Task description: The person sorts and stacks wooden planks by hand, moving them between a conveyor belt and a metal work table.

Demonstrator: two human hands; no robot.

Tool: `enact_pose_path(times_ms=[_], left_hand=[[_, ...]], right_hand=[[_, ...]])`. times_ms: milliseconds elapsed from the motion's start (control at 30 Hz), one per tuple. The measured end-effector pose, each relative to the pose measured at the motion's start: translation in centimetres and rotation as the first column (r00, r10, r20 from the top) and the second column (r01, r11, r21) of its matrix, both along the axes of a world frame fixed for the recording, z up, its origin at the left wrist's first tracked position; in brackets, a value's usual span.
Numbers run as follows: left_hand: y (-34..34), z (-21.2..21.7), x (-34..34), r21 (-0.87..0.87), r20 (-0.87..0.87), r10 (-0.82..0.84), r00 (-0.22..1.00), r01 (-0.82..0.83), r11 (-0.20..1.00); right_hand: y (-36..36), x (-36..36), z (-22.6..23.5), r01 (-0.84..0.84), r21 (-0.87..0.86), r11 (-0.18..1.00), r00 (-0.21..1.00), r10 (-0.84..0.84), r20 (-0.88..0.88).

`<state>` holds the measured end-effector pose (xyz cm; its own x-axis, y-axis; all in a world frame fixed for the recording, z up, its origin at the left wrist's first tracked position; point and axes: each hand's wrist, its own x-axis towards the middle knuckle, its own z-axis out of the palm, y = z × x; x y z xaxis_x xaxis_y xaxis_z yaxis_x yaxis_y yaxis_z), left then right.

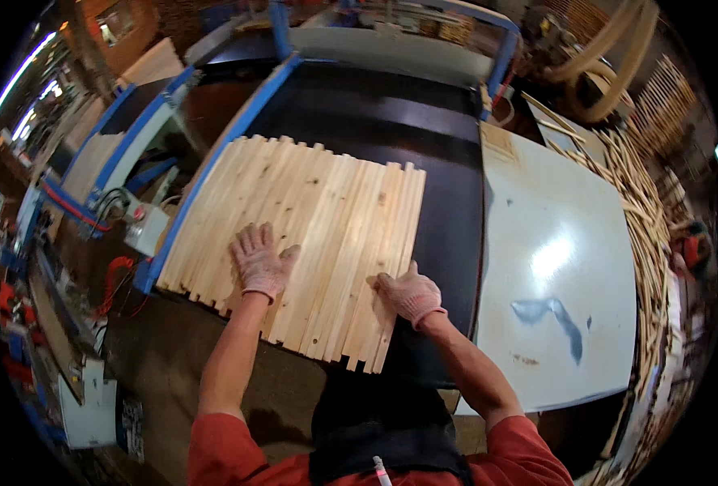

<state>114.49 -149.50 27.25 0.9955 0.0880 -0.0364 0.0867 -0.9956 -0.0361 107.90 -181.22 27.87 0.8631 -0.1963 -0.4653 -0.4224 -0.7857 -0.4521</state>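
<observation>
Pale pine slats [302, 243], long narrow strips of light wood laid edge to edge into a flat mat, fill the middle of the head view, resting on a wide black belt surface [424, 130] framed by blue metal rails [213, 170]. Their long axis runs from the lower centre of the frame up toward the upper left, slightly fanned, so the strips point away from the person.

Both hands wear speckled pink-white knit gloves. The left hand [260, 263] lies palm down, fingers spread wide, on the near middle of the mat. The right hand [408, 295] rests at the mat's lower right edge, fingers loosely curled against the outermost strips; neither grip closes around a strip. The right hand is the nearer one to the free edge, the left to the body of the mat.

Right of the belt sits a pale grey sheet-metal plate [553, 267], and beyond it, along the right rim, a heap of loose thin wooden sticks [646, 219].
</observation>
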Motion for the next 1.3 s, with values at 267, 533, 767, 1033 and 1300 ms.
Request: enact_pose_path(times_ms=[267, 533, 767, 1033, 1300], left_hand=[[0.5, -1.3, 0.6, -0.011, 0.052, -0.025, 0.998, 0.026, 1.0], [-3.3, -4.7, 1.3, -0.307, 0.305, -0.094, 0.948, 0.191, 0.932], [-28.2, -0.9, -16.0, -0.973, 0.102, -0.414, 0.904, 0.178, 0.147], [-60.2, -5.5, -41.7, -0.991, 0.079, -0.852, 0.518, -0.055, -0.126], [-78.2, -10.0, -57.7, -0.959, -0.267, -0.953, -0.14, -0.061, 0.278]], right_hand=[[-0.7, -1.6, 0.2, 0.064, 0.094, 0.994, 0.995, -0.071, 0.076], [-5.5, -13.1, -3.4, -0.227, 0.507, 0.832, 0.959, 0.099, 0.267], [-20.3, -38.6, -4.8, 0.048, 0.946, 0.321, 0.998, -0.053, -0.032], [-36.8, -69.5, -12.0, 0.523, 0.852, -0.039, 0.592, -0.702, -0.395], [-40.7, -84.8, -16.0, 0.303, 0.835, -0.459, 0.156, -0.841, -0.518]])
